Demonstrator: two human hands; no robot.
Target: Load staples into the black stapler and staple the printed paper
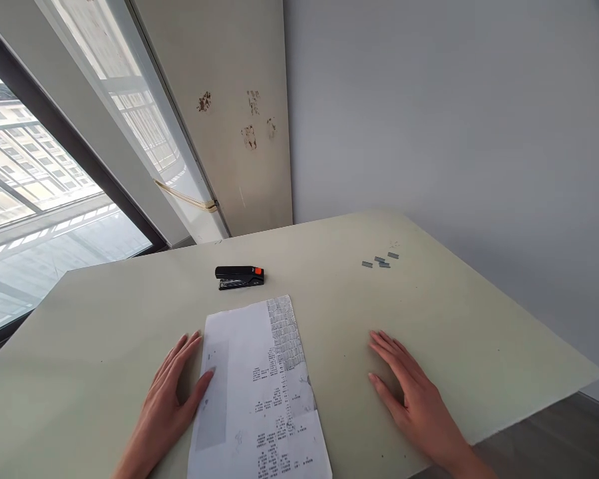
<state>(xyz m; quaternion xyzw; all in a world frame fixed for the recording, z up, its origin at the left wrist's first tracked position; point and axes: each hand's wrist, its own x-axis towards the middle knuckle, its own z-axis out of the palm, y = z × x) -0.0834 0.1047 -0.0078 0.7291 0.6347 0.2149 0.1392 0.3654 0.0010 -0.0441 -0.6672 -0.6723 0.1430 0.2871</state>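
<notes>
A stack of printed paper sheets (pixel 244 399) lies flat on the pale table, with text and a patterned strip along its right side. My left hand (pixel 172 392) rests at the paper's left edge, fingers stretched out and the thumb lying over the margin. To the right of the paper, my right hand (pixel 404 392) lies on the bare tabletop with its fingers extended, holding nothing. Just beyond the paper's top edge sits a black stapler (pixel 239 277) with an orange mark. Several short grey strips of staples (pixel 379 260) are scattered farther back on the right.
The pale table (pixel 459 319) meets a grey wall (pixel 444 120) at the back right. A cream cabinet panel (pixel 244 173) with brown worn spots stands behind it. At the left are a glossy white door-like panel (pixel 140 113) and a window (pixel 24 166).
</notes>
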